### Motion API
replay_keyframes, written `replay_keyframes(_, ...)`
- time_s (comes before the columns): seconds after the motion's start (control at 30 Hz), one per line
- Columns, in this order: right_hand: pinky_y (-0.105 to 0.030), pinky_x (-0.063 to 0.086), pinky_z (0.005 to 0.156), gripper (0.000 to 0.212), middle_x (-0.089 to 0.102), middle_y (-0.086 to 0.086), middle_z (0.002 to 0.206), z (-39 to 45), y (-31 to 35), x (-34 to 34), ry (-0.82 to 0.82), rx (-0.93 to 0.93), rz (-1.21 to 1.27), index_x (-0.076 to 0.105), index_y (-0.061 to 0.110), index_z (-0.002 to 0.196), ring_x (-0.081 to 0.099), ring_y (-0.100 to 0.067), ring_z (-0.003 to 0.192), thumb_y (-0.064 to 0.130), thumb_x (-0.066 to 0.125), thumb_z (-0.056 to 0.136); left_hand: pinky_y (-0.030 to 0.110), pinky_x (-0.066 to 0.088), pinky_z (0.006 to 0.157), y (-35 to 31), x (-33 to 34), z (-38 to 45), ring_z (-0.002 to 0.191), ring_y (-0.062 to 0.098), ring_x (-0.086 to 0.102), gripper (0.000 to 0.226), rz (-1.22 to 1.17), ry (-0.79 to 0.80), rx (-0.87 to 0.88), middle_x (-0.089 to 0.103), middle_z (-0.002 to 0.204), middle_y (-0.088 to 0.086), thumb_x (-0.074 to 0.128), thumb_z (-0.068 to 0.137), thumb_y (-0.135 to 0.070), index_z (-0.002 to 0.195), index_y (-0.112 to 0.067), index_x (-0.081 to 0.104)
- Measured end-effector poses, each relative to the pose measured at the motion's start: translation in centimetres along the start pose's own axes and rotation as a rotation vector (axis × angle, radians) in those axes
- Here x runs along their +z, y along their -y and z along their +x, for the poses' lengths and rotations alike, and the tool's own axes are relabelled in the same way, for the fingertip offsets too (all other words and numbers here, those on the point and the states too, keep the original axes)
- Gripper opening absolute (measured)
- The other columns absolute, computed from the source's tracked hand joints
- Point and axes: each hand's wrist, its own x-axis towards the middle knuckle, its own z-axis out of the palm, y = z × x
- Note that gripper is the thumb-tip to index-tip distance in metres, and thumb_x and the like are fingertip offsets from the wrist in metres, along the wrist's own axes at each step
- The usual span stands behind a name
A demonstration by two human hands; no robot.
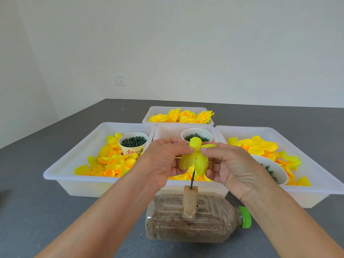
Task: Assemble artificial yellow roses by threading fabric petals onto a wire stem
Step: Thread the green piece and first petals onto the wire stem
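Holding a four-lobed yellow petal piece [195, 158] at the centre of the frame, you pinched it between both hands just above the green wire stem [192, 178]. Your left hand [163, 161] closed its grip on the left side of the piece with thumb and forefinger curled in; your right hand [228, 164] did the same from the right, its thumb tip meeting the fabric near the middle. The stem stood nearly upright in a wooden block [189, 201] fixed on a sand-filled bottle [195, 222] lying on its side on the grey desk [37, 183], lower centre of the frame.

Whether the stem tip had already entered the petal's centre hole could not be told; the lower lobes hid it. To do this step well, you probably needed to keep the piece level, centre the hole over the tip, and press down evenly with both grips close to the middle so the thin fabric would not tear or skew.

Loose petals filled the left tray [61, 164] and right tray [316, 175]. Finished roses [182, 116] lay in the far tray [149, 118], upper centre.
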Motion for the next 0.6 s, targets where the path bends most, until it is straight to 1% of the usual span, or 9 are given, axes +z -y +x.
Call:
replay_keyframes(0.1, -0.017, 0.043, 0.038, 0.010, 0.065, -0.003, 0.055, 0.13, 0.01, 0.04, -0.002, 0.039, 0.027, 0.064, 0.013, 0.077, 0.056, -0.009, 0.042, 0.004, 0.063, 0.079, 0.018, 0.047, 0.044, 0.04, 0.13, 0.01, 0.042, 0.012, 0.054, 0.010, 0.013, 0.010, -0.009, 0.062, 0.057, 0.004, 0.064, 0.081, -0.004, 0.078, -0.012, 0.060)
replay_keyframes(0.23, -0.017, 0.043, 0.039, 0.010, 0.064, -0.002, 0.054, 0.33, 0.08, 0.04, -0.021, 0.045, 0.010, 0.063, 0.012, 0.080, 0.056, -0.009, 0.042, 0.002, 0.063, 0.079, 0.018, 0.046, 0.044, -0.05, 0.25, 0.03, 0.043, 0.010, 0.054, 0.010, 0.027, 0.007, 0.010, 0.063, 0.056, 0.000, 0.068, 0.079, -0.008, 0.080, -0.014, 0.060)
replay_keyframes(0.43, -0.017, 0.042, 0.037, 0.011, 0.062, -0.001, 0.050, 0.58, 0.33, 0.13, -0.048, 0.057, -0.019, 0.064, 0.012, 0.080, 0.054, -0.009, 0.038, 0.002, 0.063, 0.079, 0.017, 0.046, 0.042, -0.02, 0.24, 0.13, 0.041, 0.009, 0.055, 0.011, 0.022, 0.010, 0.004, 0.063, 0.053, 0.000, 0.065, 0.080, -0.003, 0.081, -0.012, 0.058)
replay_keyframes(0.5, -0.017, 0.042, 0.038, 0.010, 0.062, -0.002, 0.051, 0.66, 0.35, 0.20, -0.046, 0.067, -0.033, 0.064, 0.013, 0.079, 0.054, -0.009, 0.038, 0.003, 0.062, 0.079, 0.018, 0.046, 0.042, 0.01, 0.29, 0.13, 0.040, 0.011, 0.056, 0.010, 0.010, 0.020, -0.008, 0.063, 0.053, 0.002, 0.063, 0.082, -0.002, 0.083, -0.010, 0.058)
replay_keyframes(0.6, -0.018, 0.043, 0.039, 0.010, 0.063, -0.002, 0.052, 0.79, 0.41, 0.27, -0.039, 0.074, -0.051, 0.065, 0.014, 0.080, 0.054, -0.009, 0.039, 0.005, 0.062, 0.079, 0.019, 0.047, 0.043, 0.07, 0.38, 0.23, 0.042, 0.013, 0.056, 0.009, -0.015, 0.035, -0.032, 0.062, 0.056, 0.006, 0.060, 0.083, -0.001, 0.081, -0.010, 0.058)
